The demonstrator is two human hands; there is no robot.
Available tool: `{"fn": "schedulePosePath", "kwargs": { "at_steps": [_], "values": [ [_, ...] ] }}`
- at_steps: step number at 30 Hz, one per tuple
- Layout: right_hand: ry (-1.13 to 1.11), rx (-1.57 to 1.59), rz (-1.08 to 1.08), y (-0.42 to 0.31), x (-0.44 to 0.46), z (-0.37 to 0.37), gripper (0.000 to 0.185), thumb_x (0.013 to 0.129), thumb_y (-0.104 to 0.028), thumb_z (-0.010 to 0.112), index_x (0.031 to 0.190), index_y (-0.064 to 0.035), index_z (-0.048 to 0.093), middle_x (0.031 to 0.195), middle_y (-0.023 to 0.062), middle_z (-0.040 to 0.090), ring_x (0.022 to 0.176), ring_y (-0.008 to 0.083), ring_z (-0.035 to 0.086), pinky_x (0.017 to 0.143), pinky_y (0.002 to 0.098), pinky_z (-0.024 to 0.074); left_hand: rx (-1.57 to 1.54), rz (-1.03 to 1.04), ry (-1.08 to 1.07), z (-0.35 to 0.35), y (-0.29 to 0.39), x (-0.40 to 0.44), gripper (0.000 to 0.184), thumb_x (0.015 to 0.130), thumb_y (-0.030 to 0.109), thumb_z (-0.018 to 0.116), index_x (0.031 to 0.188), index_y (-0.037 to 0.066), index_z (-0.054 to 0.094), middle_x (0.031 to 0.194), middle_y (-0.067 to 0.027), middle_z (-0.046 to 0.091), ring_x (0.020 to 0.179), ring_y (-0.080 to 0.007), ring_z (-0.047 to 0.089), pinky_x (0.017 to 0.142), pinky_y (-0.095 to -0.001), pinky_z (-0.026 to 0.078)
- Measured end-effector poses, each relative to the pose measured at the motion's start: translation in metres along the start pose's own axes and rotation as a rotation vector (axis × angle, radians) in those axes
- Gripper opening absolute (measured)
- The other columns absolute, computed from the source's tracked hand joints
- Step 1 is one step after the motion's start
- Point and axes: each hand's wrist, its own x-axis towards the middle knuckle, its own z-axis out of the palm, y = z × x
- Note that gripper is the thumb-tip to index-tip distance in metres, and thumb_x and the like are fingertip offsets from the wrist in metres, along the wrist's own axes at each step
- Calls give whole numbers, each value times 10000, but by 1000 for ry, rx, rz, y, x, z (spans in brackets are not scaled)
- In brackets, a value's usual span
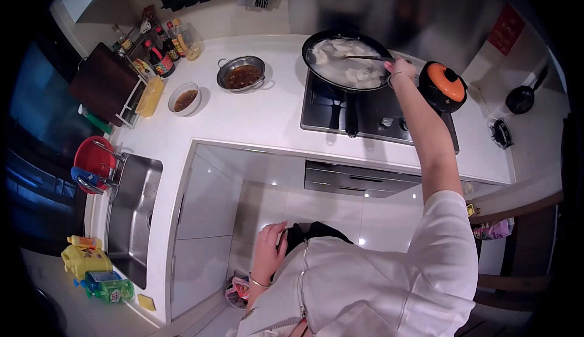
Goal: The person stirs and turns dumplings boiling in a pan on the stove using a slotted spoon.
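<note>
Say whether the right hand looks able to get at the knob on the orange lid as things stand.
Probably not: the right hand grips the utensil over the wide pan. The knob sits close by, uncovered, so letting go of the utensil would likely suffice.

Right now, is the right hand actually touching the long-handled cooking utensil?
Touching. The head view shows the right hand with its fingers closed around the end of the long-handled cooking utensil.
</note>
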Motion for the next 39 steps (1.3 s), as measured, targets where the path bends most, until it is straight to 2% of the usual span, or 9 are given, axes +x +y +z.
{"fn": "schedulePosePath", "kwargs": {
  "at_steps": [10, 13, 15, 22, 29, 32, 36, 38, 39],
  "values": [
    [-22, 59, -43, -7, 8, -10, 313, 800, -27, 568, 1022, 151, 439, 825, 216, 568, 542, 283, 615, 446, 345, 557, -30, -5, -29, 0, -10, -3, 254, 766, 46, 564, 1018, 30, 542, 893, -127, 561, 805, -288, 545, 711, -365, 429],
    [-78, 75, -10, -13, 3, -19, 270, 806, -19, 559, 993, 140, 448, 809, 212, 564, 549, 292, 613, 458, 353, 560, -36, 12, -31, 1, -11, -2, 257, 765, 49, 565, 1020, 29, 543, 892, -129, 560, 808, -292, 543, 708, -366, 430],
    [-107, 55, -20, -17, 0, -23, 167, 820, 5, 521, 903, 134, 454, 759, 219, 571, 585, 309, 624, 505, 358, 575, -38, 16, -36, 1, -12, -2, 260, 764, 50, 566, 1022, 30, 542, 892, -129, 559, 809, -293, 541, 708, -366, 429],
    [-137, 70, -20, -35, -19, -45, 160, 829, -21, 529, 917, 103, 479, 820, 208, 563, 662, 312, 626, 581, 364, 577, -76, 54, -83, -2, -16, 2, 251, 768, 55, 565, 1017, 34, 543, 885, -127, 557, 810, -297, 538, 710, -367, 425],
    [-340, 29, -389, -75, -59, -76, 191, 845, -83, 559, 999, 29, 549, 843, 99, 568, 674, 240, 621, 631, 304, 554, -84, 124, -163, -4, -22, 9, 248, 772, 62, 564, 1019, 47, 547, 901, -121, 558, 830, -299, 534, 719, -367, 419],
    [-458, -25, -666, -102, -84, -88, 180, 840, -91, 581, 973, 30, 576, 851, 76, 600, 638, 147, 607, 632, 239, 512, -107, 162, -179, -4, -25, 14, 248, 771, 63, 565, 1019, 51, 547, 907, -116, 559, 843, -292, 534, 728, -363, 416],
    [-520, -122, -906, -137, -135, -103, 189, 854, -74, 560, 1001, 42, 577, 860, 58, 603, 727, 141, 619, 659, 221, 488, -103, 219, -225, -3, -30, 20, 260, 773, 66, 571, 1031, 44, 545, 920, -115, 555, 833, -266, 553, 737, -344, 428],
    [-521, -251, -1160, -147, -153, -111, 172, 856, -61, 550, 984, 47, 588, 858, 55, 599, 767, 136, 619, 667, 212, 480, -111, 224, -265, -1, -29, 24, 254, 776, 68, 568, 1028, 43, 546, 907, -117, 551, 831, -264, 552, 736, -345, 430],
    [-517, -255, -1164, -149, -160, -114, 172, 856, -61, 550, 984, 47, 588, 858, 55, 599, 767, 136, 619, 667, 212, 480, -115, 228, -268, 0, -28, 26, 254, 776, 68, 568, 1028, 43, 546, 907, -117, 551, 831, -264, 552, 736, -345, 430]
  ]
}}
